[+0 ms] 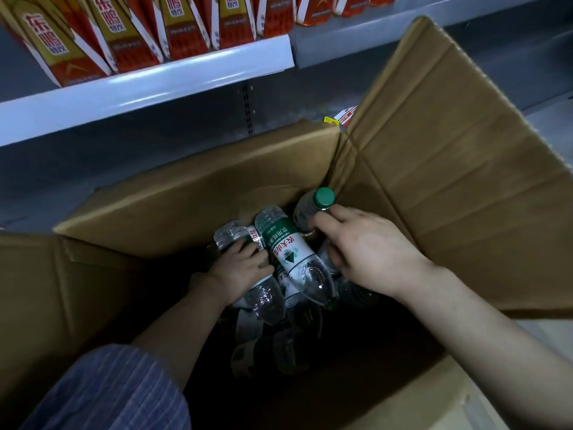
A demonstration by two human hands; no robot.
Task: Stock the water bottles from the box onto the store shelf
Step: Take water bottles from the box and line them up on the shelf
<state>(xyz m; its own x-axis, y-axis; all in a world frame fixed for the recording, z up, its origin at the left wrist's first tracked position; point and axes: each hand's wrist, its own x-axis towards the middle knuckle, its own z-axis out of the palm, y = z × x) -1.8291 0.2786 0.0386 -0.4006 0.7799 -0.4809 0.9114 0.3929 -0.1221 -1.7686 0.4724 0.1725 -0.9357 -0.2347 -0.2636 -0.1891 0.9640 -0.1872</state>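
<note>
Both hands deep in cardboard box: left hand gripped water bottles; right hand clasped a green-capped bottle. Risk: overloaded grips, slick plastic, bottles slipping.

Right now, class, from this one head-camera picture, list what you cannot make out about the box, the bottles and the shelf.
1. How many bottles remain: the bottom of the box is dark, and the left hand and right hand cover part of the pile.
2. What the right hand's lower fingers hold: hidden behind the green-labelled bottle.
3. The shelf under the cartons: in shadow, partly blocked by the box flap.
</note>
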